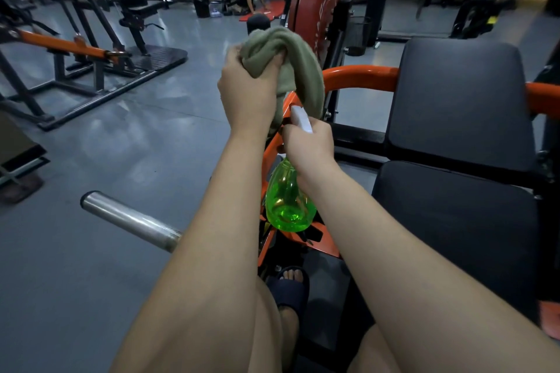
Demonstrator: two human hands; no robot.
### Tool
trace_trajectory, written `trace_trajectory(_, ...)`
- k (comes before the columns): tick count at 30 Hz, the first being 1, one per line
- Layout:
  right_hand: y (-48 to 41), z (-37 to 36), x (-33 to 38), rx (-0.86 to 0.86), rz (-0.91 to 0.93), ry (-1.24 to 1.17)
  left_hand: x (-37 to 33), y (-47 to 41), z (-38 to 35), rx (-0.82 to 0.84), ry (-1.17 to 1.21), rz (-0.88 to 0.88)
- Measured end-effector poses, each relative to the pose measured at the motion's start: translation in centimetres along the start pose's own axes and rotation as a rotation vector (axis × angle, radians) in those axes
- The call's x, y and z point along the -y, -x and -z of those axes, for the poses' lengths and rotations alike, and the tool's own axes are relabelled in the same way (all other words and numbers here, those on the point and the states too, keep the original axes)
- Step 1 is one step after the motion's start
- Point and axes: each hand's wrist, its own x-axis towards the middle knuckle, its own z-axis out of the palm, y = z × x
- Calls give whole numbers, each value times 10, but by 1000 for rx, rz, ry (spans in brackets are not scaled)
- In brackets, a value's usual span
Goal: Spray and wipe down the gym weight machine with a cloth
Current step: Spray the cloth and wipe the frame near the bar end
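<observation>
Both hands busy over an orange-framed gym weight machine (357, 76), one with a cloth, one with a spray bottle.

The machine's two black padded cushions (460, 100) fill the space to the right of its orange tube frame, and a red round weight plate (312, 0) stands upright just behind that frame, with a bare steel sleeve bar (130, 218) sticking out to the frame's left over the grey floor (91, 281). The left hand (248, 88) is raised above the frame, its grip clenched around a bunched olive-green cloth (291, 54) whose loose end hangs down to the frame. Just right of it and lower, the right hand's (309, 145) grip is wrapped around the white spray head (301, 118) of a translucent green plastic bottle (288, 200), which hangs in front of the frame.
</observation>
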Motion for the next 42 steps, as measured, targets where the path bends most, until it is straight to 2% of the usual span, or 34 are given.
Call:
trace_trajectory(4,2,3,2,-1,-20,21,9,2,3,155,-166,124)
trace_trajectory(8,4,5,2,4,-6,40,15,8,18,381,-371,243)
trace_trajectory(13,3,6,3,8,19,96,9,4,44,509,-848,272)
trace_trajectory(15,3,7,3,3,36,126,5,7,48,623,-895,353)
trace_trajectory(22,-1,15,6,-66,-29,165,1,3,27,814,-634,600)
trace_trajectory(27,-3,23,3,-124,-29,185,17,-3,16,697,-443,668)
trace_trajectory(35,-4,24,0,-96,-8,298,25,-14,32,990,-77,868)
trace_trajectory(40,-3,28,2,-75,45,334,32,-13,37,958,-36,845)
trace_trajectory(42,-1,30,4,-99,82,330,32,-12,39,997,-35,867)
